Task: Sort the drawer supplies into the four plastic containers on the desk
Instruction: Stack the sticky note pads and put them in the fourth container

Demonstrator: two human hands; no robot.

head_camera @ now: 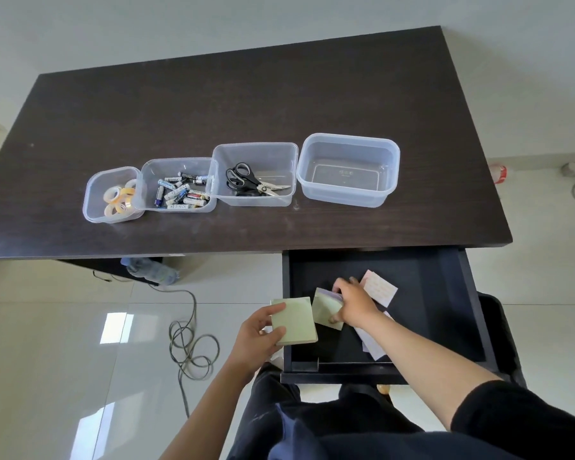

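Left hand [261, 330] clamped on a green notepad [296, 322] beside the open drawer [445, 293], right hand [354, 302] gripping a second pad [326, 308] inside it, four containers on the counter [213, 104], rightmost container [347, 169] empty

1. The right hand [354, 302] covers part of a green pad [326, 308] and part of the pink paper [379, 288].
2. Battery [183, 190] labels are too small to read.
3. The desk [246, 94] hides most of a bottle [153, 270].
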